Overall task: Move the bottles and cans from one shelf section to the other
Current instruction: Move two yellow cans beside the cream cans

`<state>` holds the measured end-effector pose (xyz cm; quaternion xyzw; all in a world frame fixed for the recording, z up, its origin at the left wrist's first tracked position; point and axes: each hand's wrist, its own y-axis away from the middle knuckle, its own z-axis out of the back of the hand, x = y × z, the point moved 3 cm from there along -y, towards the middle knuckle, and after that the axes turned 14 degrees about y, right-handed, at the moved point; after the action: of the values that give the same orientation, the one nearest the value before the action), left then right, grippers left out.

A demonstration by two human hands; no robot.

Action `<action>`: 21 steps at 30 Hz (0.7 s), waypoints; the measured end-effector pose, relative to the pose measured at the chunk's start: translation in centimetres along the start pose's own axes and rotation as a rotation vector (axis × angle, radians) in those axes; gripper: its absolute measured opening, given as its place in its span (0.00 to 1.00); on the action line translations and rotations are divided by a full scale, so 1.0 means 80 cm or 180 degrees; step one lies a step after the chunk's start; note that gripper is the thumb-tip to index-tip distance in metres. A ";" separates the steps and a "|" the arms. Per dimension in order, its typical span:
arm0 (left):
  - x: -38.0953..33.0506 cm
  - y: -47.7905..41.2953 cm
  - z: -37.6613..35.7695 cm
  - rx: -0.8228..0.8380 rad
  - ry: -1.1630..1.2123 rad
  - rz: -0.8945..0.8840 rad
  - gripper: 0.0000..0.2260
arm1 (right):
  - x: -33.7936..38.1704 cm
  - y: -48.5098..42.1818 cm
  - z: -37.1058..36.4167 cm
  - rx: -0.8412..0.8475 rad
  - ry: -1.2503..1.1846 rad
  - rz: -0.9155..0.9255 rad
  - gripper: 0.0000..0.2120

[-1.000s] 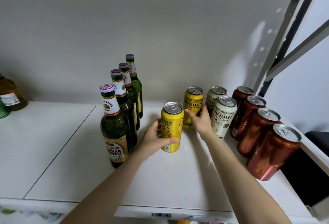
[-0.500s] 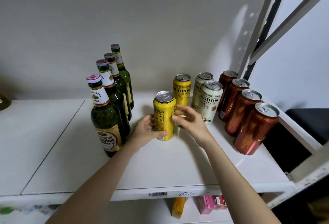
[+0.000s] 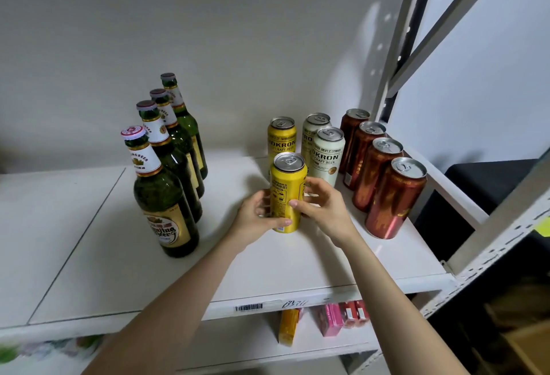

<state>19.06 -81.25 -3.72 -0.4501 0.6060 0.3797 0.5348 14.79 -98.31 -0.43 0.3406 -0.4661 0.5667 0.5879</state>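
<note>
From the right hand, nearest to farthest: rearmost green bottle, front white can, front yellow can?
1. front yellow can, gripped by the right hand
2. front white can, just behind
3. rearmost green bottle, back left

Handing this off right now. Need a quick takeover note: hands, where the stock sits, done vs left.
Left hand and right hand both grip the front yellow can, which is upright in front of the rear yellow can.
Same shelf section, right of the seam: four green bottles, two white cans, four red cans.
Done/left: all twelve stand on this section. Source or target cannot be told here, so confirm direction first.
</note>
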 end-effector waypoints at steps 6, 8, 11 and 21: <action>0.000 -0.019 -0.007 -0.0012 -0.0001 -0.0062 0.30 | -0.001 -0.016 0.003 -0.0094 -0.0057 0.0024 0.31; -0.001 -0.027 -0.006 -0.0038 -0.0056 -0.0085 0.30 | -0.003 -0.025 0.003 -0.0113 -0.0049 0.0029 0.28; -0.002 -0.040 -0.005 -0.0029 -0.0130 -0.0090 0.27 | -0.008 -0.039 0.002 -0.0072 -0.0113 0.0033 0.24; -0.002 -0.073 0.001 -0.0030 -0.0151 -0.0139 0.27 | -0.013 -0.061 -0.008 -0.0356 -0.0034 0.0112 0.21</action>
<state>24.64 -82.97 -3.44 -0.4566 0.5814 0.3814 0.5550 19.79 -98.72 -1.00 0.3020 -0.5061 0.5482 0.5935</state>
